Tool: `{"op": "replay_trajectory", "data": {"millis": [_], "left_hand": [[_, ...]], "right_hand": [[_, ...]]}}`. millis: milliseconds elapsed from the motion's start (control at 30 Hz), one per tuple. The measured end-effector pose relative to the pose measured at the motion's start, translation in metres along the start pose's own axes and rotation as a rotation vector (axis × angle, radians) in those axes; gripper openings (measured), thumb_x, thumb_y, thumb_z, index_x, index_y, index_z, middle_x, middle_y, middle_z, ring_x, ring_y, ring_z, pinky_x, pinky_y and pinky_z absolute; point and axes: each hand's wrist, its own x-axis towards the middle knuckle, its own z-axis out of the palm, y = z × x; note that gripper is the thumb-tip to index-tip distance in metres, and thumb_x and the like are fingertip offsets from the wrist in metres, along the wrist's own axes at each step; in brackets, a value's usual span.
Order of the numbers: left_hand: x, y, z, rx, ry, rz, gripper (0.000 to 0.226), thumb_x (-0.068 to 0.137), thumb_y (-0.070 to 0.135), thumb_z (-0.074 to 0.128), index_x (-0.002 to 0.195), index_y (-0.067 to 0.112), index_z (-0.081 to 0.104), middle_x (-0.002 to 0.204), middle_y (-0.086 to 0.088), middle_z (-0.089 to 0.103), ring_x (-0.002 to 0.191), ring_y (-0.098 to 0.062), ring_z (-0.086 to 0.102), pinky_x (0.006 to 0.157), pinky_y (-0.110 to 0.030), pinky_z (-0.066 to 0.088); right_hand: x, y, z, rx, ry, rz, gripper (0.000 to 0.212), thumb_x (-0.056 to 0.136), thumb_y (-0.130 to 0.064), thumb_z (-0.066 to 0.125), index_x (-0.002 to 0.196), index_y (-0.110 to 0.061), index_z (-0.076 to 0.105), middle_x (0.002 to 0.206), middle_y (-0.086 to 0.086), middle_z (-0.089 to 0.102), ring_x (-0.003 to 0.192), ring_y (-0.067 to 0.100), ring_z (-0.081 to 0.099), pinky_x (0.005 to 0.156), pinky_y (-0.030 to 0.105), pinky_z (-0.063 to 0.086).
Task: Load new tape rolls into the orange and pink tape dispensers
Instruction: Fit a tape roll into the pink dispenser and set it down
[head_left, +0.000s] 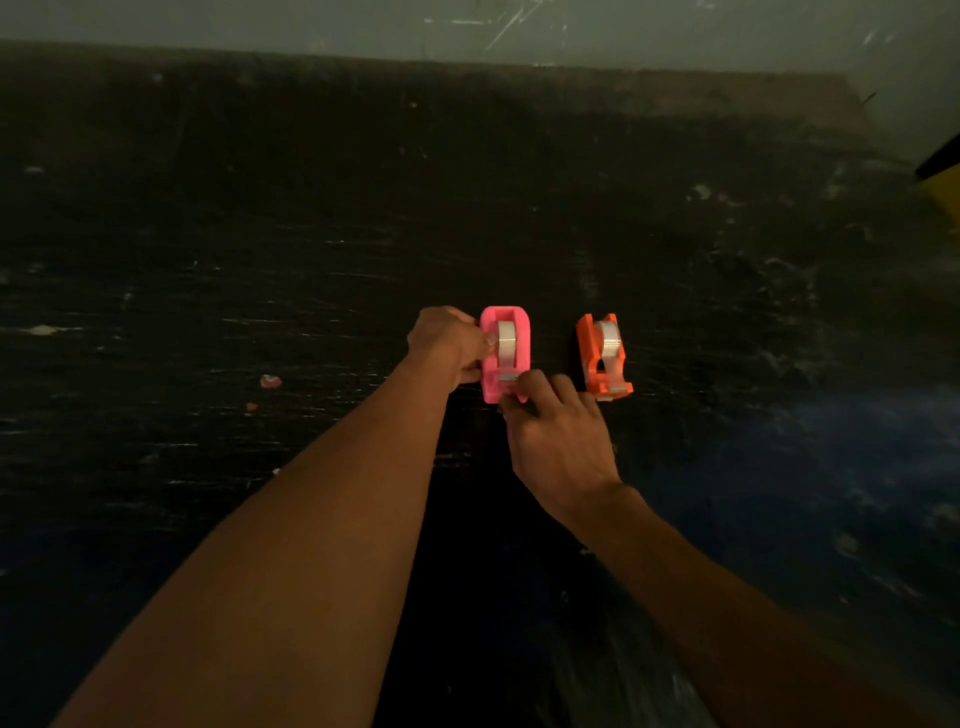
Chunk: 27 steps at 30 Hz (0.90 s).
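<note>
Tabletop (208, 260): dark, scratched, with pale flecks.
Scraps (270, 382): small pinkish bits lying left of the hands.
Left hand (447, 343): grip clenched on the left side of the pink dispenser, thumb against the roll.
Pink dispenser (491, 374): on the tabletop at centre, a clear tape roll (506, 343) seated inside.
Right hand (556, 441): fingertips at the pink dispenser's near cutter end; whether the grip pinches tape, I cannot tell.
Orange dispenser (589, 358): just right, apart from the pink one, a second tape roll (608, 338) inside, untouched.
Yellow object (943, 182): at the far right edge.
</note>
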Motion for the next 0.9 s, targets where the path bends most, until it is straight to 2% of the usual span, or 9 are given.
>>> {"op": "replay_trajectory", "data": {"millis": [233,333,400,467,600,700,767,833,900], "left_hand": [[0.002,-0.001,0.000,-0.021,-0.002,0.002,0.034,0.086,0.003,0.068,0.118,0.012,0.062,0.122,-0.013,0.067,0.105,-0.025,0.069,0.085,-0.041,0.061],[0.004,-0.003,0.000,-0.019,-0.001,0.004,0.036,0.085,0.003,0.068,0.119,0.012,0.062,0.122,-0.013,0.067,0.106,-0.026,0.068,0.084,-0.041,0.061],[0.005,-0.002,0.000,-0.013,-0.003,0.006,0.036,0.085,0.002,0.068,0.120,0.012,0.062,0.122,-0.013,0.066,0.106,-0.026,0.068,0.084,-0.042,0.061],[0.005,-0.002,-0.001,0.010,0.002,0.006,0.033,0.086,0.003,0.068,0.117,0.012,0.063,0.120,-0.013,0.066,0.103,-0.026,0.069,0.083,-0.041,0.061],[0.007,-0.002,-0.001,0.018,0.006,0.013,0.026,0.086,0.005,0.068,0.110,0.014,0.065,0.115,-0.012,0.066,0.098,-0.025,0.069,0.078,-0.039,0.062],[0.007,-0.001,-0.002,0.037,-0.018,0.004,0.027,0.087,0.004,0.066,0.111,0.015,0.064,0.114,-0.012,0.066,0.096,-0.024,0.070,0.069,-0.035,0.062],[0.006,-0.001,-0.002,0.030,-0.027,0.013,0.029,0.086,0.004,0.067,0.113,0.014,0.063,0.114,-0.012,0.066,0.096,-0.023,0.070,0.066,-0.033,0.060],[0.006,-0.002,-0.002,0.033,-0.022,0.026,0.027,0.087,0.005,0.068,0.112,0.013,0.063,0.114,-0.011,0.066,0.096,-0.023,0.069,0.072,-0.035,0.062],[0.005,-0.004,-0.002,0.034,-0.017,0.044,0.022,0.087,0.007,0.067,0.107,0.013,0.063,0.113,-0.011,0.066,0.096,-0.023,0.070,0.078,-0.037,0.062]], "right_hand": [[-0.003,-0.007,0.004,0.041,-0.114,0.064,0.051,0.094,-0.042,0.045,0.135,-0.014,0.051,0.136,0.010,0.050,0.114,0.030,0.052,0.089,0.046,0.047],[-0.002,-0.007,0.004,0.064,-0.032,0.065,0.045,0.091,-0.043,0.048,0.122,-0.014,0.063,0.123,0.010,0.058,0.103,0.029,0.057,0.081,0.044,0.050],[0.004,-0.004,0.002,0.028,0.038,0.038,0.028,0.086,-0.033,0.059,0.102,-0.013,0.072,0.111,0.011,0.063,0.094,0.031,0.059,0.074,0.044,0.052],[0.014,0.000,-0.001,0.038,0.080,0.033,0.021,0.079,-0.025,0.070,0.096,-0.014,0.072,0.104,0.013,0.063,0.089,0.034,0.058,0.070,0.045,0.053],[0.029,0.009,-0.002,0.207,0.064,0.031,0.059,0.080,-0.013,0.070,0.133,-0.014,0.044,0.118,0.016,0.055,0.099,0.033,0.057,0.080,0.044,0.054],[0.032,0.014,-0.004,0.330,0.024,0.051,0.079,0.084,-0.009,0.068,0.149,-0.021,0.025,0.133,0.017,0.044,0.110,0.030,0.056,0.090,0.038,0.053],[0.032,0.015,-0.003,0.377,-0.021,0.056,0.081,0.089,-0.013,0.064,0.153,-0.026,0.016,0.142,0.017,0.038,0.113,0.027,0.056,0.091,0.033,0.053],[0.032,0.016,-0.005,0.435,-0.071,0.065,0.077,0.095,-0.017,0.056,0.155,-0.029,0.010,0.147,0.015,0.032,0.112,0.022,0.054,0.086,0.022,0.049],[0.030,0.013,-0.012,0.403,-0.091,0.078,0.074,0.096,-0.017,0.054,0.155,-0.028,0.011,0.149,0.014,0.027,0.117,0.026,0.053,0.087,0.022,0.044]]}}
